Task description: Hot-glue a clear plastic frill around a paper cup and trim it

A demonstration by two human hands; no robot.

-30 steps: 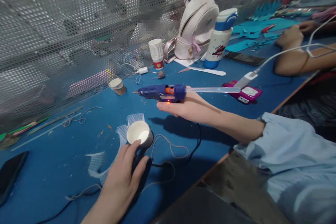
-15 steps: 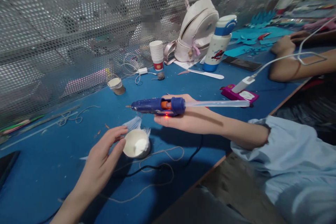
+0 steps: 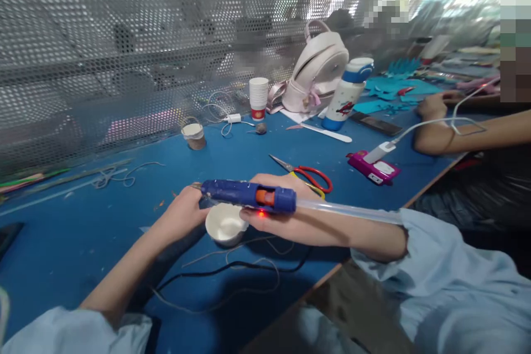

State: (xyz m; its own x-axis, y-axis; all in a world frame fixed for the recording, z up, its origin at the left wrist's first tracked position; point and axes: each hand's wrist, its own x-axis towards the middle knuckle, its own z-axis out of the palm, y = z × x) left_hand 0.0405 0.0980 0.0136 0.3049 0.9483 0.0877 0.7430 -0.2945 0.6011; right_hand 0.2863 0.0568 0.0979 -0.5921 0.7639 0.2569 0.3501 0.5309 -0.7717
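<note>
Head view looks down on a blue counter point(image 3: 83, 243) where the right hand point(image 3: 282, 224) is wrapped around the grip of a blue glue gun point(image 3: 249, 196). It holds the gun roughly level, with the nozzle pointing toward the left hand point(image 3: 185, 213). A red lamp glows under the gun's body, so it appears to be powered. That fits the black cord point(image 3: 232, 272) trailing across the counter below the wrist. A clear glue stick point(image 3: 348, 211) juts from the back of the gun and runs along the forearm, probably because the hand grips from beneath and leaves the rear feed free. The white paper cup point(image 3: 226, 224) stands on the counter, mouth up, directly under the gun and between the two hands. The left hand's curled fingers sit close against the cup's left side and near the nozzle tip. Whether they pinch the rim, a scrap of material or nothing at all cannot be told. The hand does seem placed to steady the cup. Red-handled scissors point(image 3: 307, 174) lie just beyond the gun, within easy reach. Farther back, along the perforated metal screen point(image 3: 124, 38), are a stack of cups point(image 3: 258, 98), a pale backpack point(image 3: 317, 72) and a bottle point(image 3: 346, 94). A co-worker's arm point(image 3: 456, 133) rests on the counter at the right, well apart.
</note>
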